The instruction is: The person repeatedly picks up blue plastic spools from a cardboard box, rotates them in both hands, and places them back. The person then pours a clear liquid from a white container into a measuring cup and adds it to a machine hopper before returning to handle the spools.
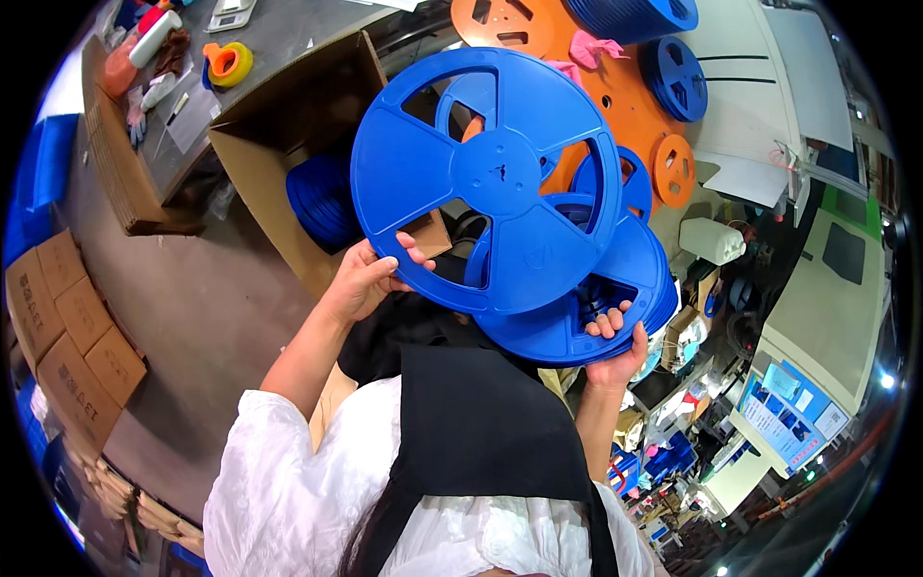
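Note:
My left hand (370, 277) is closed on the rim of a large blue plastic reel (404, 149), thumb on its near face and fingers through a cut-out. That reel is raised and faces me, its spokes and hub in full view. Behind and below it, a stack of blue reels (635, 264) is tilted, and my right hand (618, 348) grips its lower right edge with fingers curled into an opening. The upper reel overlaps part of this stack. Left of the reels stands an open cardboard box (245, 178) with more blue reels (322, 202) packed inside.
Beyond my hands lies an orange surface (615, 91) with blue reels (673, 77), a small orange reel (673, 170) and pink cloth (593, 48). A grey table (274, 34) holds tape rolls (228, 65). Stacked cartons (72, 337) stand left; a pale machine (817, 298) stands right.

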